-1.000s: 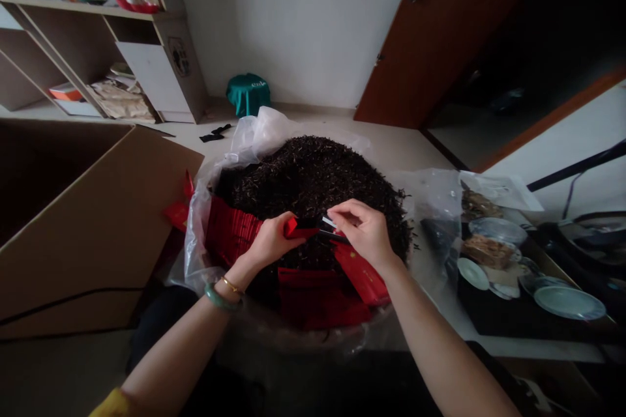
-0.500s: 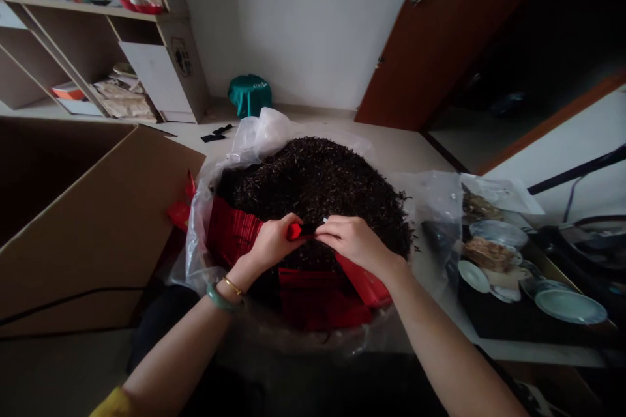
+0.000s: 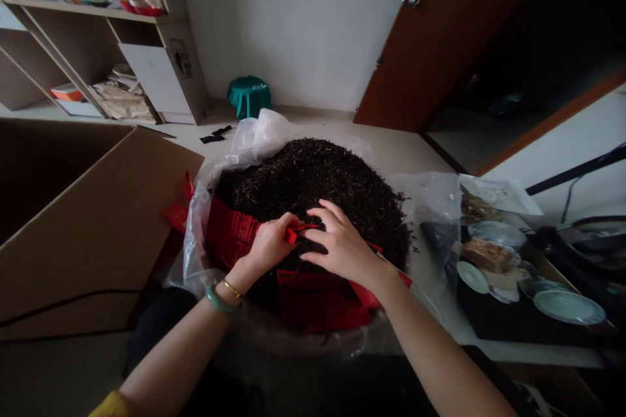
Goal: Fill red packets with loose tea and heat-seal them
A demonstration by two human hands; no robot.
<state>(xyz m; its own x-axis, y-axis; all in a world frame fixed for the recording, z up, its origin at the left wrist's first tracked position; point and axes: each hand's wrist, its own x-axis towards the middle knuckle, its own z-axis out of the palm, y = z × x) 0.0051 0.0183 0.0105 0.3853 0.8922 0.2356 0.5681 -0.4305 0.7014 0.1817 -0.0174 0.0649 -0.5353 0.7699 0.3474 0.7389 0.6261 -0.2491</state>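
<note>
My left hand [image 3: 274, 240] pinches a small red packet [image 3: 292, 234] above a heap of dark, dry tea leaves [image 3: 327, 169]. Beside it, my right hand [image 3: 337, 238] has its fingers spread, close to the packet's right end; whether a fingertip touches it I cannot tell. The leaves fill a round container lined with a clear plastic bag [image 3: 195, 241]. On the leaves at the left lies a row of red packets [image 3: 229, 232]. More red packets [image 3: 320, 303] lie at the near side, and some sit partly hidden under my right wrist.
At the left stands an open cardboard box [image 3: 107, 215]. To the right, a dark tray [image 3: 518, 322] holds dishes and a clear tub. A teal-covered bin [image 3: 249, 96] stands by the wall, near a shelf unit [image 3: 156, 78] and a brown door [image 3: 415, 45].
My right hand has loosened from the packet and its fingers have spread. The packet's dark opening no longer shows. My left hand keeps its pinch, almost in place.
</note>
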